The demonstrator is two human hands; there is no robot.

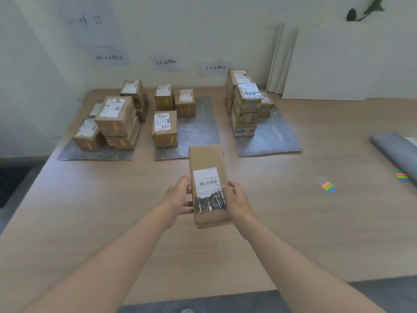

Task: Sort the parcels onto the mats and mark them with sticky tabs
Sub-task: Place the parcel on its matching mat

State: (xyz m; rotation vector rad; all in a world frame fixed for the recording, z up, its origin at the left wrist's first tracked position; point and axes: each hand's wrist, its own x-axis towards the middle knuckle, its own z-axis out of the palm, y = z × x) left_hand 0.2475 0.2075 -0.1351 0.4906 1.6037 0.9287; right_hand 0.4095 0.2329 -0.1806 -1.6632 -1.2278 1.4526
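I hold a long brown parcel [206, 161] above the table, its white label with a barcode and black scribble facing up. My left hand [179, 197] grips its left side and my right hand [237, 201] grips its right side. Three grey mats lie at the back: the left mat [67, 154] with several boxes bearing orange tabs, the middle mat [198, 129] with three boxes bearing yellow tabs, the right mat [275, 136] with a stack bearing blue tabs. A sheet of sticky tabs [329, 187] lies on the table to the right.
A second strip of coloured tabs [402, 176] lies beside a grey folded mat [397, 150] at the right edge. White boards [338, 62] lean on the wall at the back right. Paper signs [166, 62] hang on the wall above each mat.
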